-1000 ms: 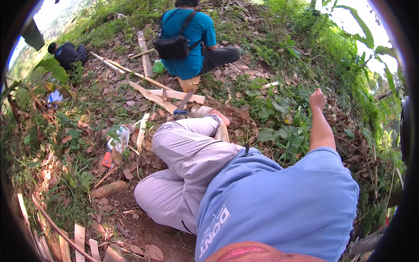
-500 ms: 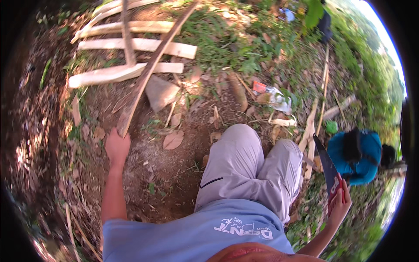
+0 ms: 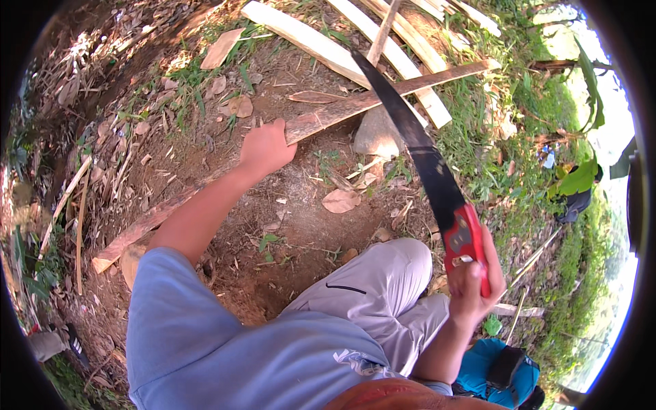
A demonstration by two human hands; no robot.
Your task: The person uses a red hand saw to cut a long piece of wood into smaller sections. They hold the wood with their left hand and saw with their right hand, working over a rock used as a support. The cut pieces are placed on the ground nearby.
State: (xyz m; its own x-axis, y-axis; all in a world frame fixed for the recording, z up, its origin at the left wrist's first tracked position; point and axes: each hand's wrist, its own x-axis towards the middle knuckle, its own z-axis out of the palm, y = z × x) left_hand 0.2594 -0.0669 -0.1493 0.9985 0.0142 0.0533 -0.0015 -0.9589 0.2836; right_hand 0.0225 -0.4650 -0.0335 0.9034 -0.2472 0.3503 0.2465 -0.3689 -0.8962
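Left hand (image 3: 265,148) at 10 o'clock of view, fingers closed over long wooden slat (image 3: 355,104); slat lies diagonal on bare soil, far end running toward 1 o'clock across pale planks (image 3: 307,39). Grey stone (image 3: 374,133) just beside slat, 12 o'clock. Right hand (image 3: 475,283) at 4 o'clock, wrapped around red handle of dark saw (image 3: 427,160); blade points to 12 o'clock, tip over slat.
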